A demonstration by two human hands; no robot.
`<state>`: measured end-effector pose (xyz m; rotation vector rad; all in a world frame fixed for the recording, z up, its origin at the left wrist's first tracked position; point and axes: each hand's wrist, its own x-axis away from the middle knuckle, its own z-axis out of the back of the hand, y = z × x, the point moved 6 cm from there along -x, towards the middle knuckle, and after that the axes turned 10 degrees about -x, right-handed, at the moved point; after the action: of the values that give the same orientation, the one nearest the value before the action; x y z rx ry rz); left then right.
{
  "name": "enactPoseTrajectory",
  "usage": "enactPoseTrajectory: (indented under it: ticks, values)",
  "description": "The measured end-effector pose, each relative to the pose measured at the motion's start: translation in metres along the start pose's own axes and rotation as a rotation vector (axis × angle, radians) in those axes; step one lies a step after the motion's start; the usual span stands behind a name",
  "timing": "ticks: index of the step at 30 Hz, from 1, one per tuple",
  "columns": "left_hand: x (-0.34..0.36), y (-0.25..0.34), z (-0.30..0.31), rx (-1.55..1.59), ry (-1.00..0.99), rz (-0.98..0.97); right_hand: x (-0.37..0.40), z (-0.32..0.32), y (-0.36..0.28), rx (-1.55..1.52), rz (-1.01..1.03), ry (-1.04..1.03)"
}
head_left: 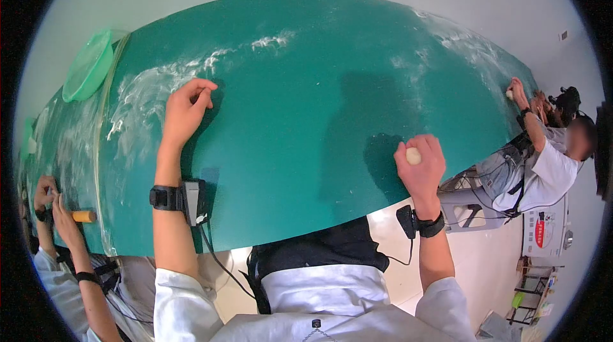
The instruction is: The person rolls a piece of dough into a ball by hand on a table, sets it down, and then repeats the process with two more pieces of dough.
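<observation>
A pale, round dough ball shows between the thumb and curled fingers of my right hand, close to the near edge of the green table. Further left, my left hand is held at the edge of a patch of white flour. Its fingers are curled in with the thumb against them, and whatever may be inside is hidden. Both wrists carry black straps with small devices and cables.
A green basin stands at the table's far left. One co-worker's hands are at lower left near an orange-yellow cylinder. Another person sits at right with a small pale piece in hand. More flour marks the right end.
</observation>
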<state>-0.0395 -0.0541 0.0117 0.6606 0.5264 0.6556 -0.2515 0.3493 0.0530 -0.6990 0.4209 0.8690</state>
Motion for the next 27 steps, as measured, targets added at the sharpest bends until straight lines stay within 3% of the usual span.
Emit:
enactPoseTrajectory:
  ticks: [3,5,9,12,14,18,21,24,27]
  values:
    - [0.000,-0.011,0.001,0.035,0.041,0.050,-0.002,0.016,-0.022,-0.020,0.024,0.055]
    - [0.000,-0.006,0.001,0.079,0.020,-0.028,0.008,0.018,-0.035,0.003,0.062,-0.003]
    - [0.001,-0.003,0.000,0.037,-0.029,-0.011,0.011,-0.001,-0.011,-0.067,0.051,-0.063]
    - [-0.002,-0.005,-0.004,0.050,0.002,-0.015,-0.001,-0.001,-0.008,-0.065,-0.100,-0.073]
    - [-0.001,-0.012,-0.002,0.049,0.015,0.030,-0.003,0.013,-0.029,-0.070,0.019,0.047]
    - [0.000,-0.010,0.002,0.055,0.017,-0.026,0.013,0.000,-0.033,-0.086,0.036,-0.120]
    - [0.000,-0.006,-0.001,0.083,-0.009,-0.035,0.009,-0.007,-0.011,-0.128,-0.033,-0.135]
    - [-0.003,-0.001,0.000,-0.014,0.001,0.007,0.001,0.003,-0.014,-0.091,0.005,0.042]
    - [0.005,-0.009,0.003,0.043,0.006,0.009,0.005,0.014,-0.035,-0.107,0.014,0.054]
